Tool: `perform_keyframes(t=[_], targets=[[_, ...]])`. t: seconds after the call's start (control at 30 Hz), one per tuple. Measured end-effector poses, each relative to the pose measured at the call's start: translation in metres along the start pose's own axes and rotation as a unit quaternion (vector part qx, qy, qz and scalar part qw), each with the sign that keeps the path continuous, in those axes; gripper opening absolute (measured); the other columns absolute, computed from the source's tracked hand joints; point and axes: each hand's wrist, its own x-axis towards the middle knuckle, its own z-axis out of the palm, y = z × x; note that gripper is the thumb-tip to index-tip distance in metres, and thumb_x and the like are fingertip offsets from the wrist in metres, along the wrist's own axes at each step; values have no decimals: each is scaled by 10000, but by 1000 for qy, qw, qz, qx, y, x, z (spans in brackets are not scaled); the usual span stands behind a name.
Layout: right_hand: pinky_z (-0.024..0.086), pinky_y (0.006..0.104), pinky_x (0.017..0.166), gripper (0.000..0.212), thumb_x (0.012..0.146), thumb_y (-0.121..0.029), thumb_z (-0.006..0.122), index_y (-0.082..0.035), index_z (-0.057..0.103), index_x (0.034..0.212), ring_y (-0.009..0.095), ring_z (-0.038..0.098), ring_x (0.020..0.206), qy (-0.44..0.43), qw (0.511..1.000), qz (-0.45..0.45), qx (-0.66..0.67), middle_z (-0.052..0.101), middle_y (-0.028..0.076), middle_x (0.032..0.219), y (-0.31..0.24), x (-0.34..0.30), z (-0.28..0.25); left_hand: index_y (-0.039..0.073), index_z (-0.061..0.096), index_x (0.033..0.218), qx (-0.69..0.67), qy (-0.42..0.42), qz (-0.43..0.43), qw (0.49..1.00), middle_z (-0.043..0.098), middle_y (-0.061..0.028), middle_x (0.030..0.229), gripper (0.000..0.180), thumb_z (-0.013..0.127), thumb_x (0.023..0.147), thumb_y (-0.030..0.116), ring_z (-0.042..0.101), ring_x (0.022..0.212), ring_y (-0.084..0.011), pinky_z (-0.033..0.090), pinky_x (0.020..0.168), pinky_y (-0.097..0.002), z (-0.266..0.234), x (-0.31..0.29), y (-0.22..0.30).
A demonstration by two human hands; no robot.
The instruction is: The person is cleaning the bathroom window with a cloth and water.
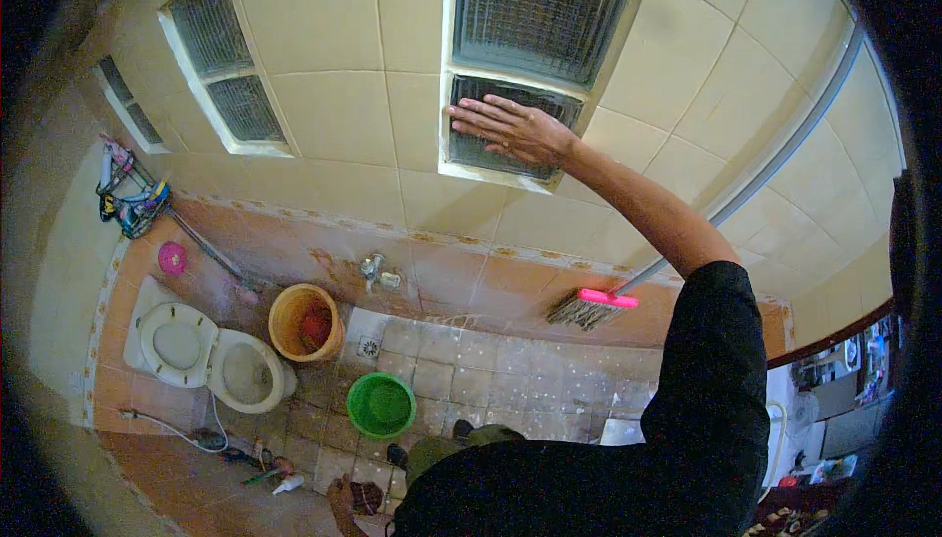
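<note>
My right arm stretches up across the wall, and my right hand [515, 132] lies over the lower pane of a glass-block window [491, 149], fingers flat and extended. Nothing shows in that hand. Low in the picture, my left hand [340, 495] hangs beside my body, its fingers closed on a crumpled reddish-brown cloth [367, 499]. Part of that hand is dim and small. A larger ribbed glass pane [540, 12] sits directly above the one under my right hand, within the same pale frame.
A broom with a pink head [608, 298] leans on the wall at right. On the tiled floor [471, 365] stand a green basin [382, 405] and an orange bucket [306, 322]. A toilet [245, 372] is at left, near a wall tap [379, 273].
</note>
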Motion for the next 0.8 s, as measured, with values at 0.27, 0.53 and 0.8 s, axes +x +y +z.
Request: perform_keyframes(t=[0.27,0.53,0.8], targets=[[54,390,1236,757,934,-384,425,-126,98,1566,195,95,1506,-22,999,1,35,78,50,1640,-12,-4,3,21,574,1241,19,-34,1,999,582,-241,1203,608,503,944,546,546,1097,-435,419,978,-509,10,12,-3],[69,380,1229,784,912,-467,518,-262,136,1565,152,126,1495,-11,997,63,52,96,-31,1637,-11,-5,-5,4,606,1087,25,38,110,993,606,-250,1017,503,518,955,481,576,974,-428,459,838,-508,33,11,-42],[107,393,1219,709,945,-392,477,-165,204,1558,191,179,1489,-4,969,228,100,160,13,1629,-37,-18,-10,-8,610,985,29,142,197,970,616,-259,890,462,524,961,445,589,906,-428,475,756,-510,35,6,-73]])
